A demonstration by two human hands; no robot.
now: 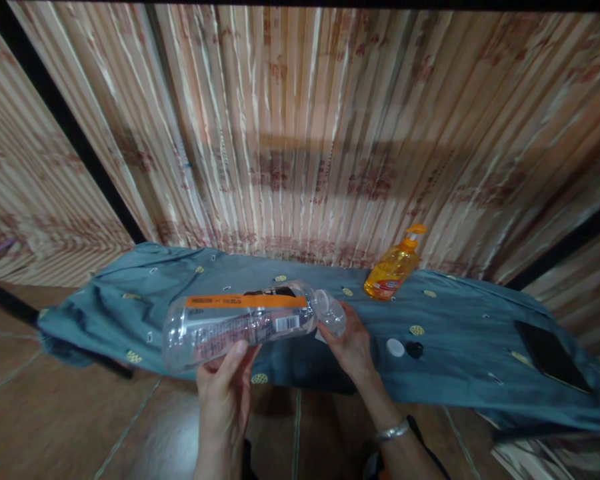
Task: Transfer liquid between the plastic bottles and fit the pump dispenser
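Observation:
My left hand (229,377) is closed around the underside of a large clear plastic bottle (240,323), held on its side above the cloth. The bottle has an orange band, a barcode and printed text, and its neck points right. In my right hand (353,343) is a small clear plastic container (336,317), gripped between thumb and fingers. Its mouth meets the bottle's neck; whether the two are joined I cannot tell. To the right of that hand a white cap (395,347) and a black cap (415,349) lie on the cloth.
A pump bottle of orange liquid (391,270) stands toward the back of the table, on a blue-green patterned cloth (300,373). At the right lies a dark flat phone or tablet (550,353). Behind hangs a striped curtain (300,133), with black frame posts (70,127) at the sides.

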